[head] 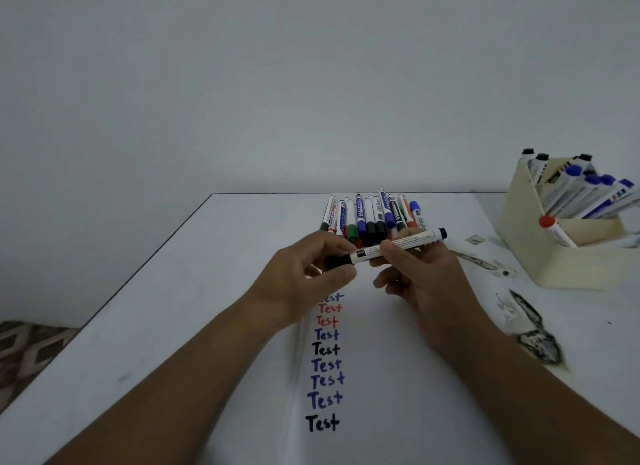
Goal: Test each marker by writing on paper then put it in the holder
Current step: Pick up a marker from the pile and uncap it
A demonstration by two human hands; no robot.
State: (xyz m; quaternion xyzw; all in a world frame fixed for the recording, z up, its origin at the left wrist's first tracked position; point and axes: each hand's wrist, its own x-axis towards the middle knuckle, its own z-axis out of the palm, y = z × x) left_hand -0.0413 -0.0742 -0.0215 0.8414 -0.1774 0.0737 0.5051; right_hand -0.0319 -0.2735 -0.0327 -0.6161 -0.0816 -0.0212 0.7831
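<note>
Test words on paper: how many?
9, stacked in one column down the paper: top one half under the left hand, bottom one nearest the camera. More may hide under it.

A white marker with black cap lies nearly level between both hands. Loose markers sit just beyond; the cream holder stands far right, the lettered paper beneath.

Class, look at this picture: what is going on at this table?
A person holds a black marker in both hands above a sheet of paper. The left hand grips the capped end and the right hand grips the barrel. A column of "Test" words in black, blue and red already runs down the paper. More markers lie in a row behind, and others stand in the holder at right.
</note>
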